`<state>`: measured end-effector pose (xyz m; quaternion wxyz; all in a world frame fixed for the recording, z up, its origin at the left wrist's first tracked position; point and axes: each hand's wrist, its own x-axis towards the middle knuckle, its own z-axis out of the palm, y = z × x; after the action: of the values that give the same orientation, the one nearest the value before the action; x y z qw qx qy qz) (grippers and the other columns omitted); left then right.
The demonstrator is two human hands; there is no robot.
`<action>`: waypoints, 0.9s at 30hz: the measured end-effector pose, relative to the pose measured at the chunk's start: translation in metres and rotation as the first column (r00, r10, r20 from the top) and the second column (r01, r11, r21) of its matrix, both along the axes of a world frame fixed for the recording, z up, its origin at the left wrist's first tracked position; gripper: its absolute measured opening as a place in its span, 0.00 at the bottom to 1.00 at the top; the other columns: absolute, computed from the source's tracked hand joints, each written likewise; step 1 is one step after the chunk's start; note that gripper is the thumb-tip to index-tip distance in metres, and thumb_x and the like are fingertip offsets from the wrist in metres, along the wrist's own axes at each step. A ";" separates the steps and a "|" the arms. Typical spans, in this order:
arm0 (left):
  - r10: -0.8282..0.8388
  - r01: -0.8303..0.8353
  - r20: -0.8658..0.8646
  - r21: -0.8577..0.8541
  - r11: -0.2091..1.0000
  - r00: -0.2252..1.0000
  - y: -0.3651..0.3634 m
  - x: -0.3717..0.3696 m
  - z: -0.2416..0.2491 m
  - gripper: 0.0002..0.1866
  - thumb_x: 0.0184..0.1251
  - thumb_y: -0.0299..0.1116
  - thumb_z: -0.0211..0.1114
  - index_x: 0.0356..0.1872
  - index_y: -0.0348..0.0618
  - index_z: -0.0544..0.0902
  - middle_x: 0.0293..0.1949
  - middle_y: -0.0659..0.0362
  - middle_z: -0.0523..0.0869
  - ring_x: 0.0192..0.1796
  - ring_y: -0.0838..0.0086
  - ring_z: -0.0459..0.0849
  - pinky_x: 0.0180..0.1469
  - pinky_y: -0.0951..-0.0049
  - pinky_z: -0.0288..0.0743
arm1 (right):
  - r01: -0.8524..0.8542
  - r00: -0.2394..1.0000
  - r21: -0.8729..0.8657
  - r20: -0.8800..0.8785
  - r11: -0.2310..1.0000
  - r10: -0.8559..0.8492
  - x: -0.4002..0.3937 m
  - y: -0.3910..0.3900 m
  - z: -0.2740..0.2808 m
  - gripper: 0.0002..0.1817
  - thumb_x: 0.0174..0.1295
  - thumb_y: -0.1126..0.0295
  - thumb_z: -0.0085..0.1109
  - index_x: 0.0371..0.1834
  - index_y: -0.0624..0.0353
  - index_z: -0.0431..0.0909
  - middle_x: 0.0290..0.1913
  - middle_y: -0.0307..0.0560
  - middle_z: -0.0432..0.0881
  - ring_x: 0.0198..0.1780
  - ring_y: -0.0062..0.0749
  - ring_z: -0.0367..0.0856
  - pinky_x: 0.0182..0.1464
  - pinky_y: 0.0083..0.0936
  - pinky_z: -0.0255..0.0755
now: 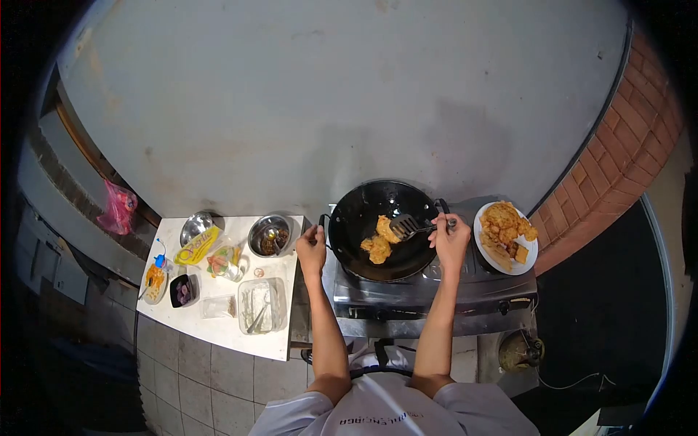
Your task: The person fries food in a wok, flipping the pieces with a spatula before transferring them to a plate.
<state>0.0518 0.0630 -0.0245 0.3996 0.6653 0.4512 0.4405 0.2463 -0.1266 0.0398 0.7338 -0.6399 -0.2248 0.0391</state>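
Observation:
A black two-handled wok (349, 251) sits on the steel stove (465, 291). My left hand (311, 251) is closed at the wok's left handle. In my right hand (449, 236) is a black slotted spatula (405, 226), gripped by its handle, its blade down inside the wok. The blade touches or overlaps one golden fried fritter (386, 229). A second fritter (377, 249) lies just below and left of it. To the right of my right hand, a white plate (520, 267) holds several fried pieces.
On the left, a white table (218, 325) bears a steel bowl (270, 235) of dark sauce, a yellow packet (197, 247), a clear container (262, 306) with a spoon and a black bowl (184, 291). A gas cylinder (518, 352) stands below the stove. A grey wall (349, 87) rises behind.

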 end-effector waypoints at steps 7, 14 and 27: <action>-0.005 0.005 0.011 0.016 1.000 1.000 -0.002 0.001 -0.004 0.19 0.63 0.37 0.62 0.44 0.27 0.80 0.27 0.52 0.84 0.31 0.75 0.81 0.38 0.74 0.74 | -0.138 0.985 -0.088 -0.112 0.987 0.128 0.003 -0.003 -0.013 0.13 0.63 0.72 0.53 0.21 0.68 0.73 0.17 0.42 0.76 0.12 0.19 0.71 0.12 0.17 0.60; -0.023 0.031 0.102 -0.082 0.996 0.995 -0.011 -0.004 0.002 0.18 0.64 0.35 0.61 0.46 0.27 0.80 0.25 0.60 0.81 0.29 0.81 0.75 0.35 0.78 0.70 | -0.248 0.960 -0.091 -0.158 0.965 0.231 -0.002 -0.005 -0.026 0.13 0.64 0.72 0.51 0.23 0.68 0.73 0.21 0.44 0.78 0.12 0.19 0.71 0.11 0.17 0.60; 0.026 -0.020 0.088 -0.069 0.997 0.996 -0.033 -0.018 0.018 0.18 0.64 0.35 0.62 0.47 0.28 0.80 0.26 0.60 0.81 0.29 0.82 0.74 0.34 0.80 0.69 | -0.215 0.969 -0.257 0.060 0.942 0.238 -0.007 0.000 -0.041 0.10 0.66 0.71 0.49 0.31 0.68 0.71 0.26 0.49 0.80 0.25 0.28 0.79 0.28 0.25 0.70</action>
<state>0.0334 0.0301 -0.0066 0.4366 0.6258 0.4554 0.4587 0.2394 -0.1268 -0.0014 0.6275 -0.6978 -0.3233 0.1221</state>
